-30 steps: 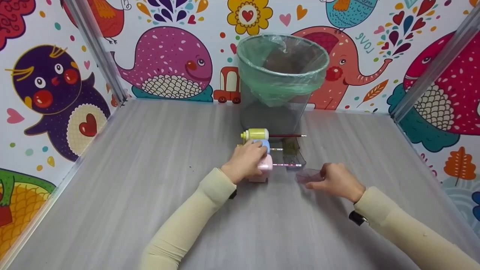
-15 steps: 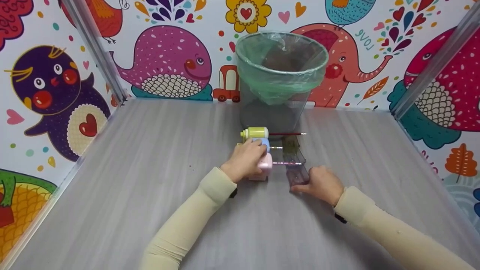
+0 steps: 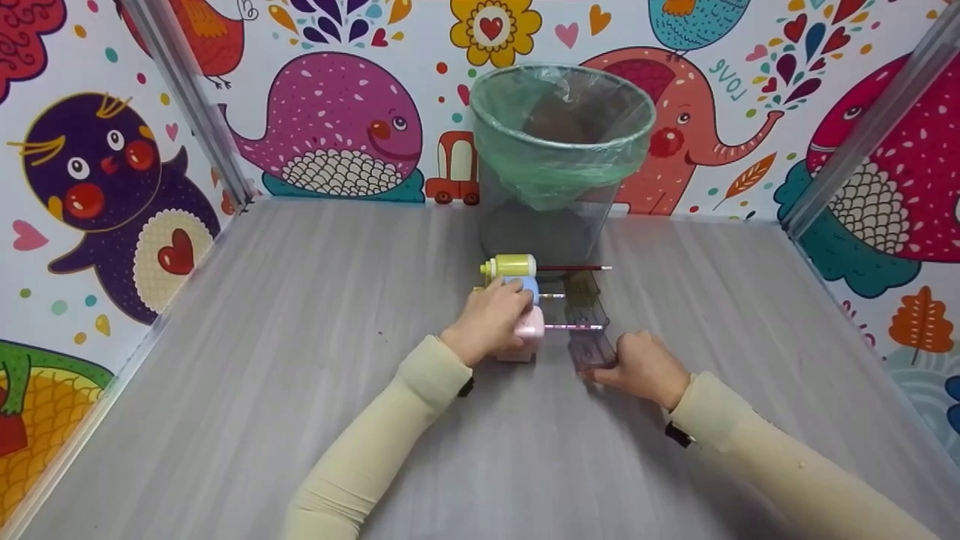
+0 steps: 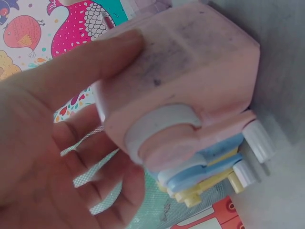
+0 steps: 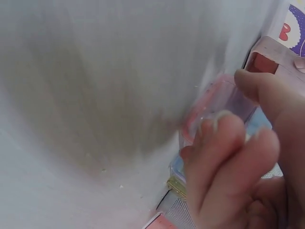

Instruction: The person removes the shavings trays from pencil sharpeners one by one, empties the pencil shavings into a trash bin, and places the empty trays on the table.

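Three crank pencil sharpeners stand in a row: pink (image 3: 529,330) nearest, then blue (image 3: 529,286), then yellow (image 3: 514,265). A pencil sticks out to the right of each. My left hand (image 3: 486,319) grips the pink sharpener, its thumb (image 4: 119,50) along the near side and its fingers reaching over toward the blue one. On the right, my right hand (image 3: 645,367) pinches a clear pinkish shavings drawer (image 3: 591,351), its thumb at the near end. That drawer lies on the table in line with two more drawers, a bluish one (image 5: 176,164) and a yellowish one (image 5: 177,186).
Directly behind the sharpeners stands a tall waste bin (image 3: 555,217) with a green liner over its rim. Patterned panels (image 3: 345,120) with metal posts (image 3: 195,105) enclose the grey table (image 3: 315,300) at the back and sides.
My right hand has moved left with the clear drawer, set it down and lined it up with the other drawers. My left hand has stayed on the pink sharpener.
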The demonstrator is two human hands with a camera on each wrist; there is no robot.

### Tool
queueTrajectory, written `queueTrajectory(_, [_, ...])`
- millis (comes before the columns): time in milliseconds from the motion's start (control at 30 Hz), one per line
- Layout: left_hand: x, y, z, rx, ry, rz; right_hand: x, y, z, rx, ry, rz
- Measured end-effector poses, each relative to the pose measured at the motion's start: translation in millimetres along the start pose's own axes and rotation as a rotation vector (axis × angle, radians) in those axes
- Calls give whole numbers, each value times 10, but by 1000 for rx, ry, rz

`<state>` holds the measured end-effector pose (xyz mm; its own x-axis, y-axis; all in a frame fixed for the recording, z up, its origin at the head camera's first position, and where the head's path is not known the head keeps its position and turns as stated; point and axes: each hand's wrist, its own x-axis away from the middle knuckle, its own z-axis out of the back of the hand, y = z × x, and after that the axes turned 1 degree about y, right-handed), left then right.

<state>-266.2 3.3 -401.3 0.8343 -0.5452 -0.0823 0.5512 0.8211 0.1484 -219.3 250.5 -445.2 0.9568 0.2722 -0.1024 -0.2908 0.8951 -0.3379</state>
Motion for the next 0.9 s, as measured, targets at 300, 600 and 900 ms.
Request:
queueTrajectory(300, [4,5,2,26,-15,16,0,-35,-4,-8,-26,-41])
queueTrajectory(600, [3,2,-10,20,6,1,-10,-29,-28,-33,-38,-45])
queueTrajectory(900, [16,-10,-10,-24,68,-37,-11,-19,-13,-66,-33,3])
